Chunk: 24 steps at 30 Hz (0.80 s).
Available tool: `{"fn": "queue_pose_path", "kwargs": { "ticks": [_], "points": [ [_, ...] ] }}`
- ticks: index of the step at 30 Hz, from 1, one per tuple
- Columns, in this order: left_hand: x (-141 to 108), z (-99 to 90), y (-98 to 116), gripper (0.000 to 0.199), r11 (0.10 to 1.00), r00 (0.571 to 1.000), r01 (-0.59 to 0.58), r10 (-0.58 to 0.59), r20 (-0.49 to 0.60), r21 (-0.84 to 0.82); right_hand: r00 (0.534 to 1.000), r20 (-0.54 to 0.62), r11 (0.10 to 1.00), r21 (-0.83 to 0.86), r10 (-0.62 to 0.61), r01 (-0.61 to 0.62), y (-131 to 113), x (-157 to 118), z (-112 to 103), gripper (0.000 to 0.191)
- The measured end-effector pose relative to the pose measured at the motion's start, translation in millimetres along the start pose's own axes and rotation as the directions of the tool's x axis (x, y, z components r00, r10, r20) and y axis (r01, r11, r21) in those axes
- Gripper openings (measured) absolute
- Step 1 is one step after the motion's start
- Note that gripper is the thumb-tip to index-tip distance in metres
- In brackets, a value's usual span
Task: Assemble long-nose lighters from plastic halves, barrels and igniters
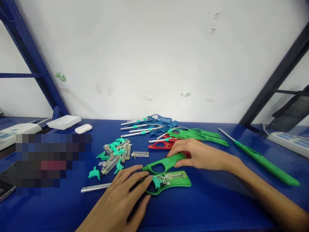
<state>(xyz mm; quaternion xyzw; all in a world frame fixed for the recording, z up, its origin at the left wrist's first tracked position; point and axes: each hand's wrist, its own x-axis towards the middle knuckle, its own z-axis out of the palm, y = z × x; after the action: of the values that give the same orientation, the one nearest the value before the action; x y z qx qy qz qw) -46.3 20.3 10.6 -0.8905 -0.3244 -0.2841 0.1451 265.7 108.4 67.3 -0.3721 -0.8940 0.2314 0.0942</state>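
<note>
My right hand [193, 154] is closed on the wide end of an empty green lighter shell half [166, 163], palm down. Just in front of it lies an opened green lighter [177, 184], with a clear fuel tank, thin wires and a teal trigger [156, 182] in its shell. My left hand [125, 196] has its fingers bent over the neck of this lighter, the index fingertip by the trigger and the thumb on the near side. A metal tube [95, 188] sticks out to the left from beneath that hand. My left fingers hide the neck.
Clear tanks and teal triggers [116, 154] lie piled at centre left. Behind are blue lighter parts [156, 124], red shell parts [159, 145] and green shell halves [202, 135]. A closed green lighter [265, 161] lies right. A white case [83, 128] and power strip [289, 143] flank them.
</note>
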Motion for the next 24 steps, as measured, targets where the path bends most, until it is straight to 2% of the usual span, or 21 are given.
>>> {"fn": "queue_pose_path", "kwargs": {
  "ticks": [4, 7, 10, 14, 19, 24],
  "points": [
    [2.2, 0.8, 2.3, 0.037, 1.0, 1.0, 0.008, -0.008, 0.009, 0.005, 0.997, -0.064, 0.992, 0.127, 0.032, -0.024, 0.4, -3.4, -6.0, 0.037],
    [2.4, 0.4, 2.1, 0.037, 1.0, 1.0, 0.014, -0.013, 0.003, -0.009, 0.984, -0.145, 0.946, 0.32, 0.1, -0.049, 2.9, -6.9, -12.5, 0.041],
    [1.7, 0.3, 0.4, 0.035, 1.0, 1.0, 0.015, -0.015, -0.015, -0.021, 0.967, -0.199, 0.838, 0.545, 0.161, -0.028, 9.0, -8.6, -14.4, 0.05],
    [-1.4, 2.1, -1.8, 0.035, 0.999, 0.999, 0.022, -0.023, -0.027, -0.037, 0.978, -0.159, 0.656, 0.754, 0.139, 0.029, 17.4, -6.3, -9.3, 0.054],
    [-4.4, 3.5, -4.3, 0.036, 0.998, 0.999, 0.037, -0.038, -0.015, -0.059, 0.987, -0.139, 0.508, 0.858, 0.078, 0.081, 20.5, -3.1, -5.8, 0.046],
    [-3.7, 3.2, -3.8, 0.037, 0.998, 1.0, 0.021, -0.021, -0.012, -0.057, 0.989, -0.138, 0.439, 0.893, 0.05, 0.103, 20.0, -4.0, -7.0, 0.041]
  ]
}}
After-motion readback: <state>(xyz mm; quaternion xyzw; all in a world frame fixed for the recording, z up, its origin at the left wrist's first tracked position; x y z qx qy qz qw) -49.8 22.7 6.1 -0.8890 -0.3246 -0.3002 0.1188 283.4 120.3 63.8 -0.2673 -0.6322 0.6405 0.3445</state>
